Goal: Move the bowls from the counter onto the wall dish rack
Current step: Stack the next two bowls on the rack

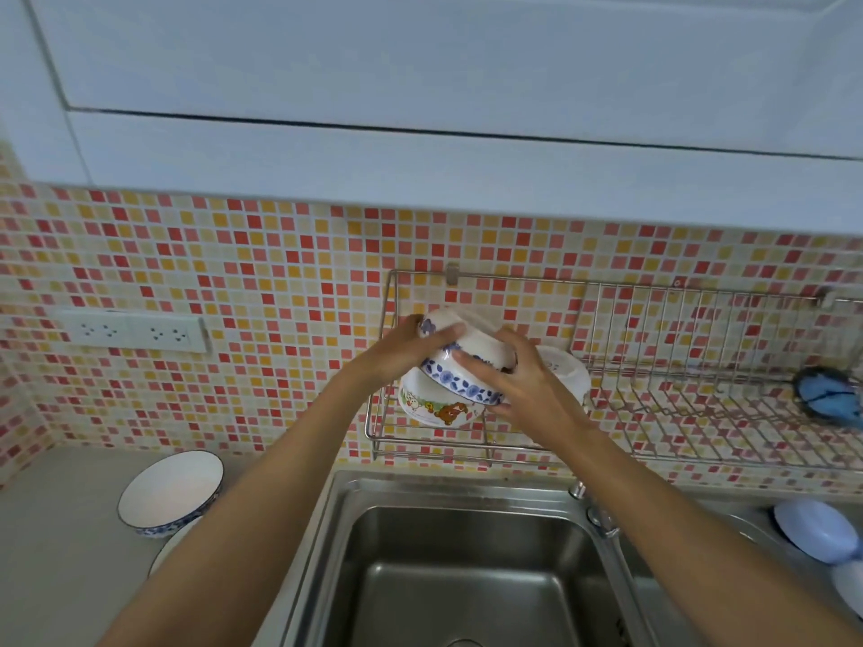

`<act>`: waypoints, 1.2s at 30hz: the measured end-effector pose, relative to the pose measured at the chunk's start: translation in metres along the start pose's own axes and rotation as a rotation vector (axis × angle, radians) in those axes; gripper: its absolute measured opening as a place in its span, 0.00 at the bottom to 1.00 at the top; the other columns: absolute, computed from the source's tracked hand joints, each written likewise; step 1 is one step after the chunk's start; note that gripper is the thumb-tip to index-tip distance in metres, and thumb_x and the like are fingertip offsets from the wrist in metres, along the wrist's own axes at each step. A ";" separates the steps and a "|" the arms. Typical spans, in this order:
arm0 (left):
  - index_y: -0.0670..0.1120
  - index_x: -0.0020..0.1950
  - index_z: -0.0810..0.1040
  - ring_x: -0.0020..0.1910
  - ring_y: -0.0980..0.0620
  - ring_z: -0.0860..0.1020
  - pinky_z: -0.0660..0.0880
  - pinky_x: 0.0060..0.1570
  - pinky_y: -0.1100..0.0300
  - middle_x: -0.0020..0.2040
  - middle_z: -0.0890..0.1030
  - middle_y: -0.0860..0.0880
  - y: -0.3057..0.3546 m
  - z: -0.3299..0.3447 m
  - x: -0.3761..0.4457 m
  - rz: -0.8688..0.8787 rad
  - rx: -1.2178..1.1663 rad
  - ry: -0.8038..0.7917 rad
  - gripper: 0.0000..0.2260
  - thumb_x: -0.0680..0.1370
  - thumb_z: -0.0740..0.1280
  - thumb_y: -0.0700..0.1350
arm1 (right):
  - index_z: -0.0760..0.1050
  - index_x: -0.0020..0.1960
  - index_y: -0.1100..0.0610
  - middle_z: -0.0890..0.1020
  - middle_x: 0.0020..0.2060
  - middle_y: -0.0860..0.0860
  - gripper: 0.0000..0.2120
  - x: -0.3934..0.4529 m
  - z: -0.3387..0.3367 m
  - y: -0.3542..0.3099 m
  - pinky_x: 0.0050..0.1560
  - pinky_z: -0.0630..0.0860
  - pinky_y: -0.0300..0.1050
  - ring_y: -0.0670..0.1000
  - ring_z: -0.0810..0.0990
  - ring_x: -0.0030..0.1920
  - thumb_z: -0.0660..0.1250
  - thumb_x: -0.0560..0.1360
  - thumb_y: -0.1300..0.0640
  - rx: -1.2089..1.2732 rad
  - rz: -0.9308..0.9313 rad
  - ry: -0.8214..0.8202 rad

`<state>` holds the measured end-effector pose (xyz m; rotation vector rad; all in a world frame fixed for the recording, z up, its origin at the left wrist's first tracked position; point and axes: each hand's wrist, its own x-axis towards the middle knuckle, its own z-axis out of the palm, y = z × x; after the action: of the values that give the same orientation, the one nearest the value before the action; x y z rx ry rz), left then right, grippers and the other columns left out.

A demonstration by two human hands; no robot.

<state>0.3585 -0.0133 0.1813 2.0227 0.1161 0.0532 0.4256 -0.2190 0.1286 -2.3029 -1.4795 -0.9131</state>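
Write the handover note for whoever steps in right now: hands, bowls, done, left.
Left hand and right hand: both have a grip on the blue-flower bowl, upside down over the cartoon bowl on the wall rack.
Done: cartoon bowl and a white bowl racked.
Left: release this one, then rack the blue-rimmed bowl on the counter; another dish edge shows beside it.

Both hands hold a blue-flowered bowl [460, 371] upside down, tilted, at the left end of the wall dish rack [654, 366]: left hand [401, 350] on its left side, right hand [523, 382] on its right. It touches a cartoon bowl [434, 408] underneath. Another blue-rimmed bowl [170, 492] stands on the counter [56, 553] near its back edge.
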 end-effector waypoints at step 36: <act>0.48 0.77 0.42 0.74 0.44 0.57 0.59 0.70 0.50 0.77 0.54 0.44 -0.049 0.008 0.008 -0.013 0.628 -0.054 0.45 0.73 0.68 0.59 | 0.49 0.77 0.56 0.57 0.77 0.59 0.50 0.013 0.051 0.019 0.68 0.69 0.60 0.63 0.65 0.71 0.77 0.67 0.48 -0.016 0.099 -0.464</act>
<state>0.3646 0.0012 0.1339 2.6473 0.1213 -0.0543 0.4647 -0.1916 0.0990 -2.6973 -1.4992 -0.3751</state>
